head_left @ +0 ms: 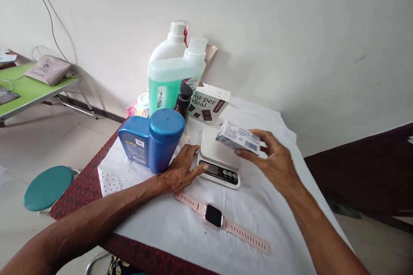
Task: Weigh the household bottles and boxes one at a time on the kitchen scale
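A small white and blue box (238, 136) is gripped between the thumb and fingers of my right hand (274, 159), tilted above the weighing plate of a white kitchen scale (220, 151). My left hand (183, 169) rests on the cloth at the scale's left side, fingers apart, its thumb reaching to the dark display panel. Nothing is held in it. Just left of that hand stands a blue plastic bottle (151, 139). In front of the scale lies a smartwatch (214, 216) with a pink strap, laid out flat.
Behind the scale are a "Su-per Meal" box (209, 101), a dark pump bottle (183, 102), a bottle of green liquid (176, 77) and a white bottle (166, 47). A white cloth (155, 227) covers the table. A teal stool (48, 187) and a green table (19, 79) stand left.
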Tool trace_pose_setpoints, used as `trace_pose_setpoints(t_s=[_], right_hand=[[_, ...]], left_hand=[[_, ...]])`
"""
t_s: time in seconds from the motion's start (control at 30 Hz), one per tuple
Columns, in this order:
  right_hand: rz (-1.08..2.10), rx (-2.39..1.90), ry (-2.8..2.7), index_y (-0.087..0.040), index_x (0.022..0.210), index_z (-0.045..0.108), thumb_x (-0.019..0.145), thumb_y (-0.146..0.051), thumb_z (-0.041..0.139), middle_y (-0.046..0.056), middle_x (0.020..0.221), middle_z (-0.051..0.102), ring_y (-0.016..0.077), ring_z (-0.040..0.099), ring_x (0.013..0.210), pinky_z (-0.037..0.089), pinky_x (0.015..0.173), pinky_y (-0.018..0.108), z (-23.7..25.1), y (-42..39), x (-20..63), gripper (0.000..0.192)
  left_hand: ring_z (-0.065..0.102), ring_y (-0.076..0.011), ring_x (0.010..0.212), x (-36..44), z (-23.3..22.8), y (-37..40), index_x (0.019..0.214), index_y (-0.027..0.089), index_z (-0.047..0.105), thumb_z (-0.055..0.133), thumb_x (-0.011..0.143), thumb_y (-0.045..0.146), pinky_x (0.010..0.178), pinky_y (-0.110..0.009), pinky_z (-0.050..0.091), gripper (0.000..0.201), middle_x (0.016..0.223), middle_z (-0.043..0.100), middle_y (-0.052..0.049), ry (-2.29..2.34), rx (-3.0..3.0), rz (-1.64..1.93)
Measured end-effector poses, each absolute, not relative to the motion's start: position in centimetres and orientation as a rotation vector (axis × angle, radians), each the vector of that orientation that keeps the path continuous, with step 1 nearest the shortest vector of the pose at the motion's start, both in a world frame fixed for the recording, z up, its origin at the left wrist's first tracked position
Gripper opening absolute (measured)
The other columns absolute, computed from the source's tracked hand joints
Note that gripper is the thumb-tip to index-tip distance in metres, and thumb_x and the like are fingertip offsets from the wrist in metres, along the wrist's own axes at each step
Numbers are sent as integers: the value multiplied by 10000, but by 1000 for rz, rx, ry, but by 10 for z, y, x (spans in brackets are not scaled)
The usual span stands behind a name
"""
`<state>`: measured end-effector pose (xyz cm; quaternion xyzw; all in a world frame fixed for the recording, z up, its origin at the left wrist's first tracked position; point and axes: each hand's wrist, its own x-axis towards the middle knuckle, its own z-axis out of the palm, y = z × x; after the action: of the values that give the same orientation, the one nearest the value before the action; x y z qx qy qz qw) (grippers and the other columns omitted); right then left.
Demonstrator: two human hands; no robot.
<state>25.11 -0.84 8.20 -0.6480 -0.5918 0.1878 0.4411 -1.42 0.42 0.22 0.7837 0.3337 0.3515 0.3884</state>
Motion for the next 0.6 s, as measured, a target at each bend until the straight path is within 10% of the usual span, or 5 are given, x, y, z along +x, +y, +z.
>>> trace_pose_setpoints(t_s=[0.43, 0.6], right_hand=[[571, -1616, -1407, -371, 1458, 496, 682, -617, 858, 71, 1545, 559, 330, 418, 1501, 375, 1210, 578, 41, -29, 248, 891], [541, -1470, -767, -269, 1084, 649, 854, -677, 662, 91, 1080, 741, 306, 692, 1147, 569, 948, 493, 11, -35, 265, 468]], left_hand=[[567, -297, 1236, -15, 8, 2, 1419, 166, 438, 455, 1050, 590, 1103, -513, 486, 563, 1327, 537, -152, 911, 1977, 854], [563, -281, 1235, -16, 6, 1, 1432, 176, 429, 453, 1060, 571, 1111, -487, 480, 543, 1306, 538, -138, 900, 1991, 849]])
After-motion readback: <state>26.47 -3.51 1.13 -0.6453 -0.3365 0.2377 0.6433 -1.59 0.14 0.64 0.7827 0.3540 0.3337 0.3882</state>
